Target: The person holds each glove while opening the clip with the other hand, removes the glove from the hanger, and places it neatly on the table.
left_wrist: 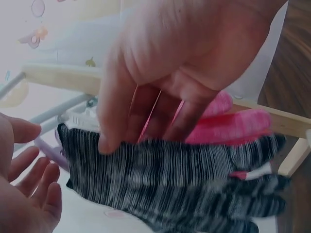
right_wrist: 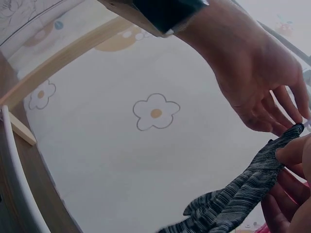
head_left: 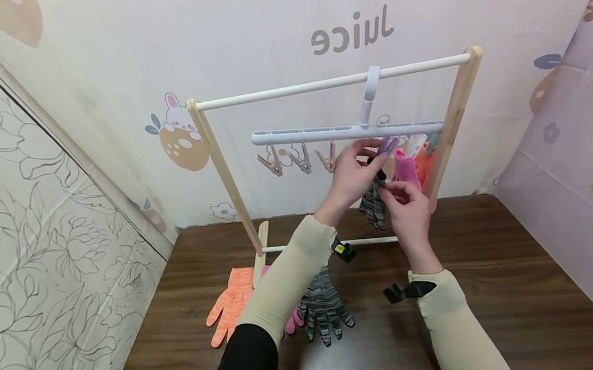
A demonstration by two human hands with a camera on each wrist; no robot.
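While the left hand [head_left: 348, 174] pinches a purple plastic clip [head_left: 388, 144] above and the right hand [head_left: 409, 204] grips its cuff, the black-and-grey striped knit glove [head_left: 374, 203] hangs limp between them, probably light, soft, best held by the cuff.

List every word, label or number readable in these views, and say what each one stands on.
"Juice", seen mirror-reversed: grey letters on the cream backdrop behind the wooden rack.
Yellow tag on the left wrist strap: too small to read.
Nothing readable on the striped glove, the gloves on the table, or in either wrist view.
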